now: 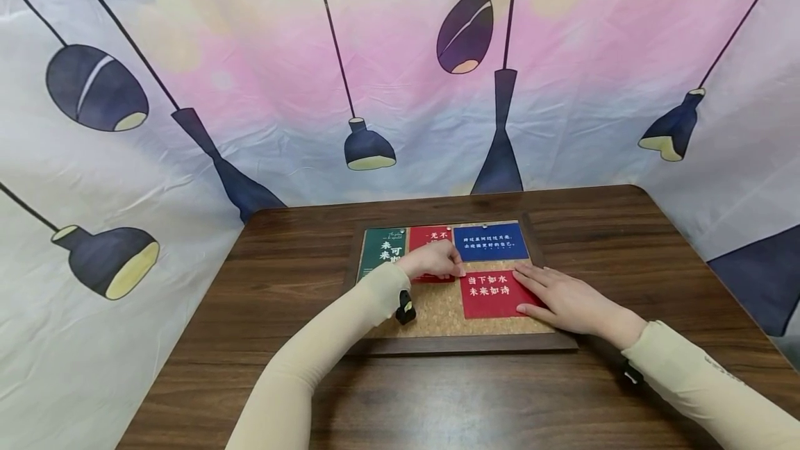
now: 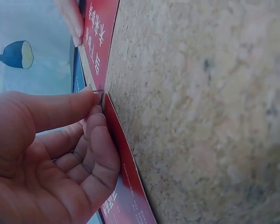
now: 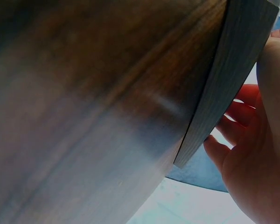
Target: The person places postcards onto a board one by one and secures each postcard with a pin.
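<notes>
A wood-framed cork board (image 1: 431,311) lies on the table. On its lower right is a red card (image 1: 484,297) with white writing. My right hand (image 1: 571,301) rests with straight fingers on that card's right side, across the frame's edge. At the card's upper left corner my left hand (image 1: 434,260) pinches a small thumbtack (image 2: 99,94) between thumb and fingertip, mostly hidden by the fingers. Under this hand lies another red card (image 1: 431,233), partly covered. A green card (image 1: 382,245) sits to its left and a blue card (image 1: 490,242) to its right.
Small pale pins (image 1: 448,229) show at the top edges of the upper cards. The dark wooden table (image 1: 450,394) surrounds the board. Behind it hangs a cloth (image 1: 412,89) printed with lamps. A small black device (image 1: 405,308) is on the left wrist.
</notes>
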The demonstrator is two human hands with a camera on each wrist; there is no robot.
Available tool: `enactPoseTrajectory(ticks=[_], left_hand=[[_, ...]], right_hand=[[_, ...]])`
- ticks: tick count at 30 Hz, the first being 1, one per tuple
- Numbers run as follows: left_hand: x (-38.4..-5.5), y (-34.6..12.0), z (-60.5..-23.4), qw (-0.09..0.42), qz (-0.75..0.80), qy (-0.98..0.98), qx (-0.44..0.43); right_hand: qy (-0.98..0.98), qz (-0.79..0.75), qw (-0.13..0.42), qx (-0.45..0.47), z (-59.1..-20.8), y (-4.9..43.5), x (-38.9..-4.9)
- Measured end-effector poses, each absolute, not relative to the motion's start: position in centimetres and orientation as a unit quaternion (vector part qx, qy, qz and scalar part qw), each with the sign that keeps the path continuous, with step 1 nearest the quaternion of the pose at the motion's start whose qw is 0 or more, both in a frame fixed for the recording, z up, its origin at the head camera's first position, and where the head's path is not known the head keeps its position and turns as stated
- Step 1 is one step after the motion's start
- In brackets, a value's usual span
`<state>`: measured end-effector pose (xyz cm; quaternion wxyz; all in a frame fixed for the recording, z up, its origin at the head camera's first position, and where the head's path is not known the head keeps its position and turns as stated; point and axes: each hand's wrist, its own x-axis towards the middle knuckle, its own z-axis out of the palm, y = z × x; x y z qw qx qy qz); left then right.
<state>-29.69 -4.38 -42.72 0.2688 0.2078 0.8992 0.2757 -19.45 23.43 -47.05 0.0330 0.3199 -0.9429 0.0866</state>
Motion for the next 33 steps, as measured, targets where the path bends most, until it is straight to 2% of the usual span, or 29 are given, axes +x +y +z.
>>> enactPoseTrajectory(ticks=[33], left_hand=[[-29.92,-4.16,-42.94,0.273,0.267,0.902,0.201]], right_hand=[[-0.945,0.087,0.027,0.314,-47.08,23.41,-19.41]])
